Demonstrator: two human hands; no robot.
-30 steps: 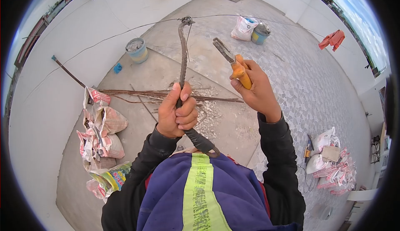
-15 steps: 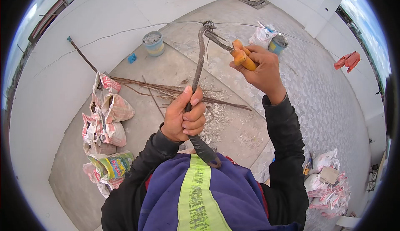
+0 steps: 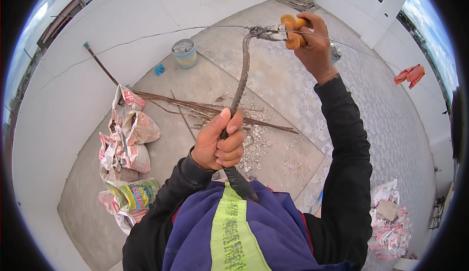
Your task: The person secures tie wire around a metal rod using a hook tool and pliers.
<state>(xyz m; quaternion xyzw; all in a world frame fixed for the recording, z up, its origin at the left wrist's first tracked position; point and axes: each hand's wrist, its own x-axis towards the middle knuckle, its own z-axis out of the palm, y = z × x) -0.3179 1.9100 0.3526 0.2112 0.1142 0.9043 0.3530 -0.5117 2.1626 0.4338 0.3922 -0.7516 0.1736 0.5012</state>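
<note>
My left hand point(image 3: 220, 143) is closed around a ribbed steel bar point(image 3: 243, 75) whose lower part is wrapped in black tape. The bar stands tilted, with its lower end close to my vest point(image 3: 195, 222). At its bent top sits a knot of twisted wire point(image 3: 255, 30). Pliers point(image 3: 292, 32) with orange handles are gripped in my right hand point(image 3: 315, 48), their jaws level and right at the knot. A thin wire point(image 3: 146, 37) runs out from this knot to the left and to the right past the pliers.
Filled sacks point(image 3: 139, 129) line the left wall, with long rusty bars point(image 3: 195, 107) and rubble point(image 3: 256, 149) on the floor. A bucket point(image 3: 184, 53) stands farther back. More sacks point(image 3: 388, 222) sit at lower right. A red cloth point(image 3: 409, 75) hangs on the wire.
My right hand has moved up, turning the pliers from a slant to nearly level. The bar's top has shifted slightly right; my left hand keeps its grip.
</note>
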